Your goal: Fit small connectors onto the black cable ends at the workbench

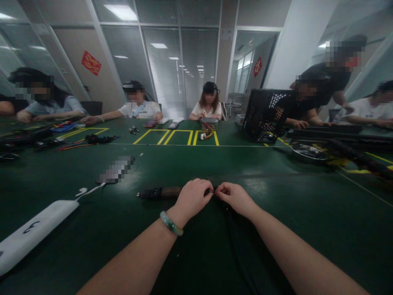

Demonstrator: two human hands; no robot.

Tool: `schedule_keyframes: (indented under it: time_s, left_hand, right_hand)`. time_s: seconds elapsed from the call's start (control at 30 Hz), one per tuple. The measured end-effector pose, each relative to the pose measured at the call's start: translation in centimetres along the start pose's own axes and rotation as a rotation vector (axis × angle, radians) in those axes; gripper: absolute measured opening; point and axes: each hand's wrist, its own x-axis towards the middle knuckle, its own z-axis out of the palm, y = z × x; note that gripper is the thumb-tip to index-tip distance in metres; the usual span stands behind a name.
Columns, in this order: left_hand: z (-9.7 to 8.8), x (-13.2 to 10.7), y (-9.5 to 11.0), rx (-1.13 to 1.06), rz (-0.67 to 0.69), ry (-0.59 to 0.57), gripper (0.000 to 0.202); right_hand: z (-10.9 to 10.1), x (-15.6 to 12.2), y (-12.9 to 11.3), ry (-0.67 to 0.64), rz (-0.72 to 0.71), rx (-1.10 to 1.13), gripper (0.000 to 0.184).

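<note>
At the near centre of the green surface [92, 254], two hands meet over one small dark connector [213, 191]. The left hand [192, 199], with one pale green bangle [171, 223] on its wrist, and the right hand [235, 199] each have their fingers pinched together on the connector from opposite sides. One dark sleeved cable end [159, 193] lies on the surface and extends leftward from under the left hand. One black cable bundle [238, 241] runs toward the viewer between the two forearms. One white power strip [33, 227] lies well apart to the left. There are two containers: one black perforated crate [267, 114] at far right, contents not discernible, and one round tray [308, 152] near it, holding small parts too blurred to count. Six other people are at the far edges of the surface.
</note>
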Motion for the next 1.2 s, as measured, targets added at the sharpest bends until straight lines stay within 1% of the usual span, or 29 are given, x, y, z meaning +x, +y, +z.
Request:
schedule_keyframes:
  time_s: [0.27,0.4,0.47,0.57,0.73,0.83,0.93,1.03,1.2]
  left_hand:
    - [-0.26,-0.11,0.46,-0.024,0.003,0.01,0.009]
    - [-0.21,-0.07,0.59,-0.009,-0.021,0.018,0.018]
    - [-0.17,-0.07,0.53,-0.007,-0.028,0.014,0.016]
    - [-0.13,-0.11,0.39,-0.018,-0.002,0.014,0.01]
    - [0.05,-0.18,0.31,-0.023,0.025,0.055,0.012]
    - [0.19,-0.15,0.33,-0.019,-0.007,0.066,0.018]
    - [0.25,-0.14,0.3,-0.018,-0.042,0.07,0.015]
    - [0.21,-0.18,0.23,-0.029,-0.036,0.064,0.012]
    - [0.09,-0.25,0.25,-0.052,-0.027,0.065,0.014]
  right_hand:
    - [0.03,-0.11,-0.47,0.021,0.0,-0.025,0.016]
    - [-0.03,-0.11,-0.39,0.011,0.011,-0.001,0.016]
    - [-0.06,-0.12,-0.31,0.011,0.009,0.008,0.016]
    - [-0.07,-0.15,-0.22,0.008,-0.004,0.005,0.017]
    - [0.05,-0.13,-0.13,0.017,-0.019,-0.013,0.018]
    - [0.14,-0.06,-0.07,0.022,-0.018,0.001,0.017]
    - [0.14,-0.07,-0.1,0.03,-0.014,0.011,0.016]
    - [0.03,-0.16,-0.25,0.029,-0.012,0.013,0.015]
    - [-0.15,-0.24,-0.52,0.008,0.003,0.024,0.014]
